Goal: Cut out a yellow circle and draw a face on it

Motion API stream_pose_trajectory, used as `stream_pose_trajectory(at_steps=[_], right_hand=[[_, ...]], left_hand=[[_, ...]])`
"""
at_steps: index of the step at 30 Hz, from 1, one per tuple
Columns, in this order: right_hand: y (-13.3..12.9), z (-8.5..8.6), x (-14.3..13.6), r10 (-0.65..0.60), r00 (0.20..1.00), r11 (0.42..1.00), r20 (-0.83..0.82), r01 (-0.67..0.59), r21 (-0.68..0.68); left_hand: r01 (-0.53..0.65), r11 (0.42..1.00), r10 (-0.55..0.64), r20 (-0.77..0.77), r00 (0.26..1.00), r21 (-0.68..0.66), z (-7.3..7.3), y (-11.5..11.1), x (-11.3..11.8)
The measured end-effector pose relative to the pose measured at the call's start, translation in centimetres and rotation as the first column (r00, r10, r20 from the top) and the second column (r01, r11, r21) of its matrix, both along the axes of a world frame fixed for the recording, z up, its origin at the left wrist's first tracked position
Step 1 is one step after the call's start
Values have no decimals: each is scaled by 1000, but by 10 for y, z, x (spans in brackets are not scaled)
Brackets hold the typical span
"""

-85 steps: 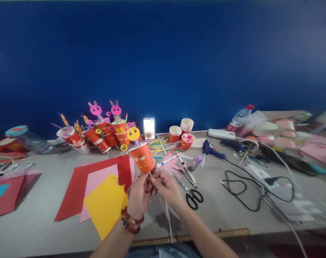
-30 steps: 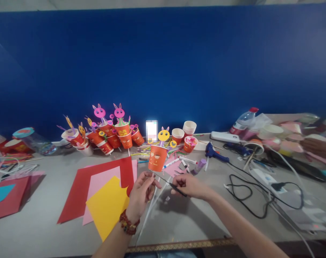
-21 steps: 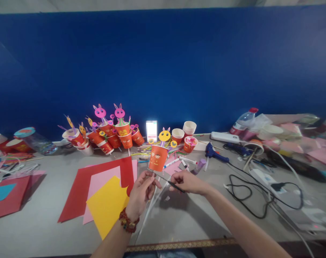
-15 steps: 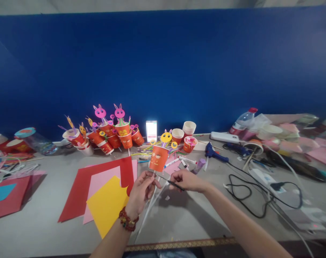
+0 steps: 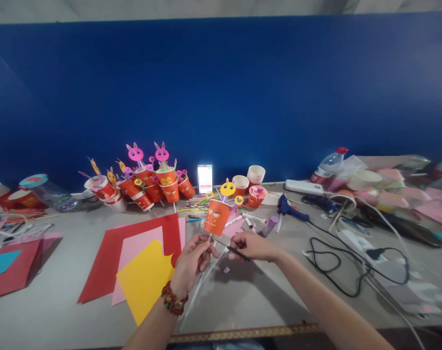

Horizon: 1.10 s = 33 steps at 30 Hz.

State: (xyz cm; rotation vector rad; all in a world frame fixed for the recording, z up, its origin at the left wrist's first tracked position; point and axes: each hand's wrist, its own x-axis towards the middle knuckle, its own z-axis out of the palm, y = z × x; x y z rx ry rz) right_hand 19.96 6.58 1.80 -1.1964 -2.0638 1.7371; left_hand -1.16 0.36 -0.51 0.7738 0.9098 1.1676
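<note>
An orange paper cup [image 5: 217, 218] with a yellow rabbit-eared face [image 5: 228, 187] sticking out of its top tilts slightly to the right above the table. Just below it, my left hand [image 5: 196, 255] pinches the thin stick [image 5: 210, 237] under the cup. Dark-handled scissors [image 5: 236, 252] are held in my right hand [image 5: 252, 246], which is closed around their handle. The blades point left to the stick below the cup; whether they touch it is too small to tell.
Red [image 5: 100, 272], pink and yellow sheets [image 5: 146, 277] overlap left of my hands. Decorated cups [image 5: 166, 180] crowd the back left. A blue glue gun [image 5: 292, 210], its black cable [image 5: 326, 267] and a power strip [image 5: 359, 248] occupy the right. A lit phone [image 5: 205, 179] stands at the back.
The cup with its yellow face has shifted slightly right and tilts a little more. Both hands keep nearly the same place and hold.
</note>
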Motion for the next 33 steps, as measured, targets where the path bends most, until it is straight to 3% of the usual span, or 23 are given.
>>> stream_pose_trajectory(at_steps=[8,17,25,29,33], right_hand=[[3,-8,-2,1,1000,1000,-2,-1,28],[11,-17,-1,49,997,973,60,-62,222],[13,-32,-2,27,995,959,96,-53,279],[-1,-29,4,-41,994,927,97,2,375],[-31,-28,20,-101,981,897,165,18,442]], left_hand=[[-5,1000,5,-13,1000,0,-7,1,-1],[-30,999,31,36,999,-40,-12,0,2],[-59,995,63,40,997,-80,-23,3,3],[-139,989,143,66,988,-60,-13,3,-10],[-343,937,335,105,936,65,5,8,-36]])
